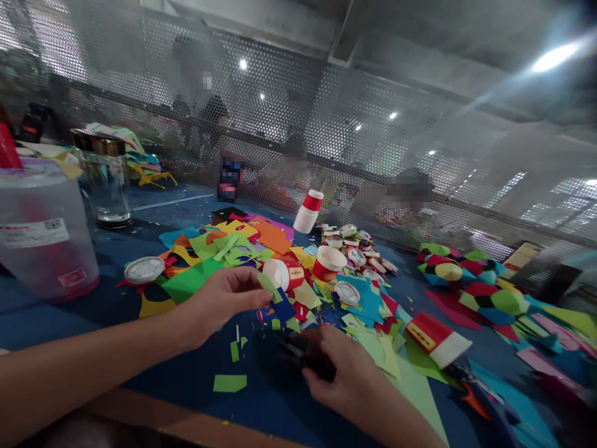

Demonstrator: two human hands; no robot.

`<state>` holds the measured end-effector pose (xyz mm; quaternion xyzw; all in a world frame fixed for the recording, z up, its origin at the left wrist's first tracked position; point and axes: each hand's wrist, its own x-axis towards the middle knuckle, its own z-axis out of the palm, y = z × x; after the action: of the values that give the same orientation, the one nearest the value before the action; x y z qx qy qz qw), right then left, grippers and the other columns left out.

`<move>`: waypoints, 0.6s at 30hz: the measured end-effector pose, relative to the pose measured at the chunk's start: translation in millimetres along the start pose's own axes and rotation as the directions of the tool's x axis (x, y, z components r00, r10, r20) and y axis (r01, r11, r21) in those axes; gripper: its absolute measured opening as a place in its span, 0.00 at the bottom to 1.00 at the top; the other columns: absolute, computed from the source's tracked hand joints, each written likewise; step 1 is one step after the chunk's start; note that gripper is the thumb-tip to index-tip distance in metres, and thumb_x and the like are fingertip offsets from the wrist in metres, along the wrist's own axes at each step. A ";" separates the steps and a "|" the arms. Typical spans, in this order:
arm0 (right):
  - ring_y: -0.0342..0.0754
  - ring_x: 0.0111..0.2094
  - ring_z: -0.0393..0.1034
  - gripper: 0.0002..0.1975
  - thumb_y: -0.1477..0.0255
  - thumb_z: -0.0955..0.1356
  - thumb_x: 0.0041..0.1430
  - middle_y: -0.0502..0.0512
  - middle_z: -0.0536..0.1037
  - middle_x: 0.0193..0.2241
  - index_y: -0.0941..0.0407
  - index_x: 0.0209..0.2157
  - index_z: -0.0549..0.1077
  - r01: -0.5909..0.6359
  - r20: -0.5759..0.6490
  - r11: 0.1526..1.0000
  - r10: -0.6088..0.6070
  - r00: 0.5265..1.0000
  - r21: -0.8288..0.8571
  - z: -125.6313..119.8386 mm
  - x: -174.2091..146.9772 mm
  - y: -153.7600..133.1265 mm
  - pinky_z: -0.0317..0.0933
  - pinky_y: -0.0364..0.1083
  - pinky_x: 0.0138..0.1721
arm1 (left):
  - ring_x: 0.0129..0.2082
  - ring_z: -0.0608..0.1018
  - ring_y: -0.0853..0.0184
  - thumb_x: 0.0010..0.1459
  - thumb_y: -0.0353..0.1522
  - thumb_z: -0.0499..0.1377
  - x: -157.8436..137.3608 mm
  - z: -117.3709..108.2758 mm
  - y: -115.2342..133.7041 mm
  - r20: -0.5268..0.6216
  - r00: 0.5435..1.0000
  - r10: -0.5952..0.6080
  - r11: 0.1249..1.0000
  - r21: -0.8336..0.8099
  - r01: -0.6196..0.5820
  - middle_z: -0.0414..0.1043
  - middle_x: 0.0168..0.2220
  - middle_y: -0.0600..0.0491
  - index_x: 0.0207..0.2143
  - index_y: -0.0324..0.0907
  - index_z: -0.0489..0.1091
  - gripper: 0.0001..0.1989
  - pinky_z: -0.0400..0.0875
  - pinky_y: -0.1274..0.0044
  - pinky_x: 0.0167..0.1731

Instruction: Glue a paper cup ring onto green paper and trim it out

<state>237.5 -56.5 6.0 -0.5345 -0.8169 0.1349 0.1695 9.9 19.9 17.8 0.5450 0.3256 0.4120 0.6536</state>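
Note:
My left hand [233, 298] is closed in a pinch on a small light green paper piece [267, 287], above the paper scraps. Close to the table edge, my right hand [342, 367] is wrapped round black-handled scissors [305, 359]; their blades point away from me and are hard to make out. A red and white paper cup [291, 274] lies on its side just past my left fingers. Behind it stands another red and white cup [328, 264]. On the blue table, a green paper rectangle [230, 383] lies in front of my hands.
Coloured paper [268, 235] and round tins [357, 257] cover the middle. At left stand a plastic tub [41, 242] and a glass jar [107, 193]. A tilted cup [438, 339], pliers-like tools [487, 398] and paper balls [492, 302] lie right. Perforated metal panels [280, 93] stand behind.

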 end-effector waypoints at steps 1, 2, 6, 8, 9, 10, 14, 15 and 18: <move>0.51 0.34 0.72 0.19 0.80 0.67 0.49 0.56 0.77 0.33 0.58 0.44 0.74 -0.050 -0.022 0.998 0.051 0.998 0.024 0.3 1.3 0.8 0.66 0.48 0.35 | 0.26 0.71 0.74 0.44 0.34 0.70 -1.7 2.7 0.6 0.019 1.000 -0.010 1.000 -0.016 0.011 0.72 0.24 0.59 0.25 0.40 0.72 0.11 0.63 0.82 0.30; 0.50 0.33 0.72 0.18 0.80 0.67 0.48 0.55 0.77 0.32 0.57 0.43 0.74 -0.089 -0.035 0.996 0.090 0.995 0.033 0.5 2.4 1.8 0.65 0.47 0.34 | 0.26 0.71 0.74 0.44 0.35 0.70 -3.1 5.3 0.8 0.038 0.999 -0.022 0.999 -0.028 0.024 0.72 0.24 0.59 0.26 0.40 0.72 0.11 0.63 0.81 0.30; 0.52 0.38 0.71 0.11 0.80 0.70 0.45 0.55 0.75 0.35 0.56 0.34 0.74 -0.042 -0.033 0.999 0.041 0.999 -0.017 1.8 4.2 7.1 0.65 0.49 0.37 | 0.28 0.73 0.71 0.42 0.35 0.71 -5.3 12.9 -1.6 0.069 0.995 -0.078 0.996 -0.039 0.081 0.72 0.25 0.58 0.26 0.40 0.72 0.12 0.64 0.79 0.33; 0.54 0.42 0.70 0.08 0.81 0.69 0.47 0.58 0.75 0.37 0.57 0.32 0.74 0.043 -0.043 0.997 -0.046 0.998 -0.066 4.0 3.7 9.6 0.65 0.50 0.41 | 0.27 0.72 0.71 0.41 0.33 0.71 -4.7 15.6 -2.0 0.050 0.994 -0.100 0.995 -0.022 0.101 0.71 0.23 0.59 0.25 0.40 0.71 0.12 0.63 0.79 0.33; 0.55 0.42 0.70 0.07 0.81 0.68 0.49 0.59 0.75 0.37 0.58 0.32 0.74 0.072 -0.051 0.992 -0.078 0.996 -0.104 5.5 3.3 10.7 0.65 0.51 0.41 | 0.27 0.71 0.72 0.40 0.33 0.70 -4.4 17.0 -1.5 0.038 0.993 -0.107 0.994 -0.001 0.107 0.71 0.23 0.59 0.25 0.40 0.71 0.11 0.62 0.79 0.32; 0.55 0.41 0.70 0.06 0.81 0.67 0.51 0.60 0.75 0.36 0.59 0.32 0.74 0.091 -0.052 0.985 -0.100 0.994 -0.150 7.0 3.1 11.6 0.66 0.52 0.40 | 0.26 0.70 0.72 0.41 0.32 0.70 -4.3 18.4 -0.4 0.028 0.993 -0.114 0.993 0.024 0.114 0.70 0.22 0.60 0.25 0.40 0.71 0.10 0.61 0.79 0.31; 0.56 0.35 0.73 0.10 0.81 0.62 0.55 0.62 0.76 0.32 0.58 0.31 0.74 0.100 -0.006 0.955 -0.106 0.994 -0.281 9.6 3.1 13.9 0.66 0.52 0.35 | 0.28 0.71 0.71 0.43 0.30 0.67 -5.3 25.3 7.1 0.023 0.996 -0.092 0.991 0.099 0.089 0.71 0.24 0.60 0.25 0.40 0.73 0.06 0.62 0.79 0.33; 0.57 0.34 0.73 0.11 0.80 0.61 0.56 0.62 0.77 0.32 0.58 0.32 0.73 0.072 -0.016 0.959 -0.079 0.997 -0.273 9.0 3.2 14.2 0.66 0.52 0.35 | 0.28 0.71 0.71 0.43 0.29 0.67 -5.4 27.2 8.8 0.028 0.996 -0.082 0.991 0.108 0.078 0.71 0.25 0.59 0.25 0.40 0.73 0.05 0.62 0.78 0.34; 0.57 0.33 0.75 0.08 0.76 0.60 0.58 0.59 0.77 0.31 0.55 0.34 0.71 -0.119 -0.130 0.992 0.112 0.985 -0.043 5.2 3.4 14.8 0.66 0.52 0.33 | 0.28 0.71 0.72 0.43 0.30 0.67 -3.8 31.4 10.4 0.043 0.995 -0.089 0.991 0.105 0.084 0.72 0.25 0.59 0.25 0.40 0.73 0.05 0.62 0.79 0.33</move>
<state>246.3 -47.8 -4.3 -0.5926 -0.7752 0.0892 0.1996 33.7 3.2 34.0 0.5731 0.3541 0.3528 0.6493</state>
